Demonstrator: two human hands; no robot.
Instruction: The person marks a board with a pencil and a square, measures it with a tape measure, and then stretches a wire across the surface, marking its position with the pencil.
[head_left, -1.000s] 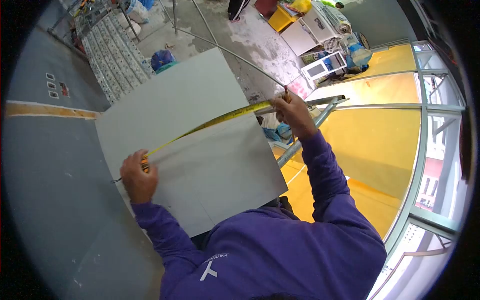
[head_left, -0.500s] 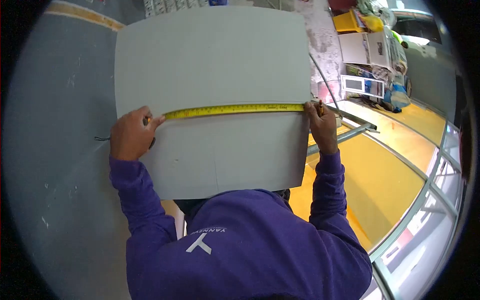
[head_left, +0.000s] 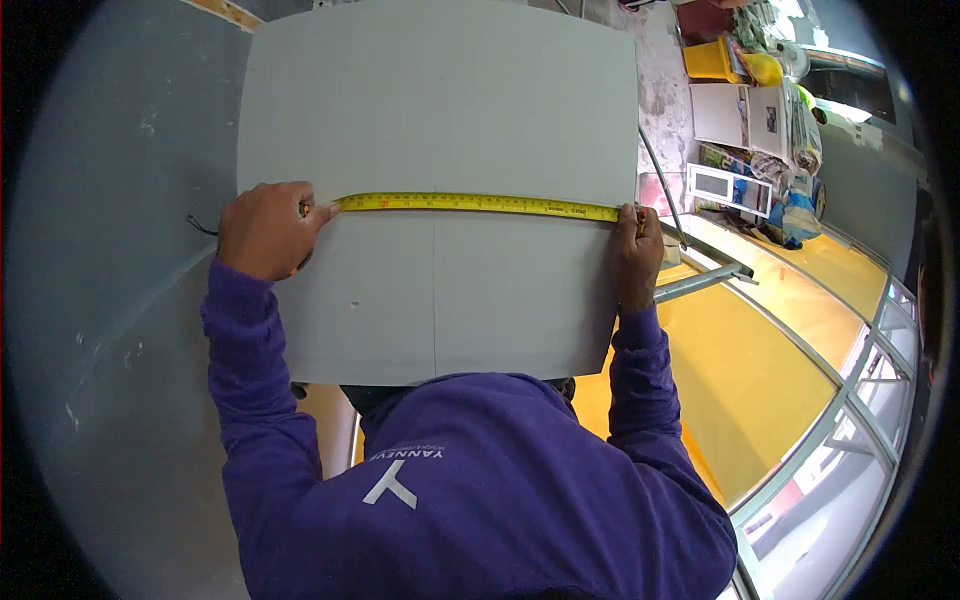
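Observation:
A yellow tape measure point(head_left: 480, 204) stretches across a large pale grey board point(head_left: 440, 110). On the board's left side, my left hand point(head_left: 268, 230) is closed around the tape's case, which is mostly hidden by my fingers; a dark cord hangs out past the wrist. My right hand point(head_left: 638, 245) pinches the other end of the tape at the board's right edge. A small orange item shows by its fingers, too small to name. One thin line runs down the board, passing under the tape.
A dark grey wall point(head_left: 130, 250) stands close on the left. Metal tubes point(head_left: 700, 282) stick out at right, beyond the board's edge. Yellow panels point(head_left: 750, 380) and a metal-framed structure lie lower right. White boxes point(head_left: 720, 115), a yellow bin point(head_left: 708, 60) and bags sit farther off.
My left hand has moved slightly up and left, and the tape now slopes down toward the right instead of up. My right hand remains at the board's right edge. The view has shifted a little.

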